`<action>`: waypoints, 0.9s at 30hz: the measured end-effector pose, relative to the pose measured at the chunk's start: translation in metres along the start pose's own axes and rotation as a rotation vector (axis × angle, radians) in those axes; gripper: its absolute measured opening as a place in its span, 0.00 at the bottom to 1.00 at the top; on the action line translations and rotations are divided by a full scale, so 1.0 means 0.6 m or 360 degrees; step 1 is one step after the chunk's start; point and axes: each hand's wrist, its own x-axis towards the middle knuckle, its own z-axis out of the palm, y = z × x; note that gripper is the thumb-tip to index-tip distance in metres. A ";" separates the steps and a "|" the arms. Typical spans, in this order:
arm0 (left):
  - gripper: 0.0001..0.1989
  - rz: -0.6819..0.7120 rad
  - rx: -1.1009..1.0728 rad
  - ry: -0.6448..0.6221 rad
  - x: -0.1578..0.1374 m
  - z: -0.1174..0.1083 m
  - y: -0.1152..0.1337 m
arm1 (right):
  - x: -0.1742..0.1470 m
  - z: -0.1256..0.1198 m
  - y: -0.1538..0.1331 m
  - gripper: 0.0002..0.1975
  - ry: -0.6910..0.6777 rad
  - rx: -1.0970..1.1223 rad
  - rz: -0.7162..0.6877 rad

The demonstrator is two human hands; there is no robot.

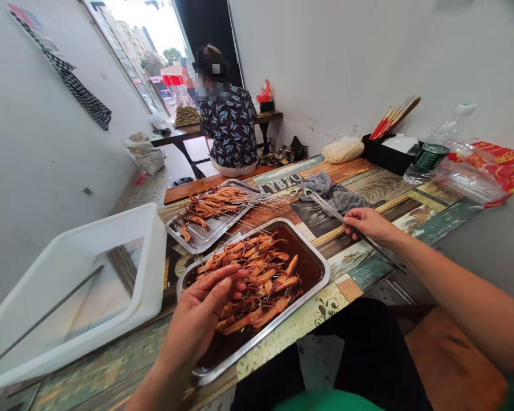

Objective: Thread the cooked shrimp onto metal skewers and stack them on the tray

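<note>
My left hand (pixel 205 305) hovers over the near metal tray (pixel 323 274), fingers loosely bent and thumb apart, with nothing visible in it. Below it, reddish-brown meat pieces (pixel 263 277) with thin tails, resembling duck tongues, lie in dark sauce. My right hand (pixel 368 224) is closed around a bundle of thin metal skewers (pixel 328 210), slanted over the table to the right of the tray. Behind the near tray, a second metal tray (pixel 203 240) carries skewered pieces (pixel 216 202), their bare metal ends pointing right.
A white plastic tub (pixel 149 274) with metal skewers inside stands at left. Beyond my right hand lie a grey cloth (pixel 342 200), a black box (pixel 385 157) of sticks, a plastic bottle (pixel 430 154) and red packaging (pixel 492 165). Another person (pixel 231 125) sits at a farther table.
</note>
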 end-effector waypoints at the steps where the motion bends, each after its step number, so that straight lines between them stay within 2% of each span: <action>1: 0.16 0.0004 0.0001 -0.0008 0.001 -0.001 0.000 | -0.011 0.004 -0.009 0.14 0.0015 0.0088 -0.0007; 4: 0.15 0.0032 -0.0004 -0.0037 0.003 -0.001 -0.001 | -0.063 0.036 -0.046 0.15 -0.0014 0.0293 -0.0069; 9: 0.13 0.0114 -0.0035 -0.0103 0.006 0.009 -0.002 | -0.172 0.145 -0.117 0.12 -0.0259 0.0486 -0.0226; 14: 0.14 0.0114 -0.0162 -0.0151 0.011 0.015 -0.005 | -0.229 0.234 -0.150 0.10 -0.0016 0.0151 -0.0534; 17: 0.13 0.0096 -0.0196 -0.0142 0.007 0.016 -0.006 | -0.237 0.256 -0.152 0.09 0.0095 -0.0055 -0.0667; 20: 0.15 0.0042 -0.0257 -0.0131 0.003 0.015 -0.004 | -0.241 0.263 -0.151 0.09 0.0167 -0.0152 -0.0673; 27: 0.17 -0.0074 -0.0353 -0.0141 -0.005 0.015 0.002 | -0.248 0.265 -0.153 0.13 0.0040 0.0170 -0.0420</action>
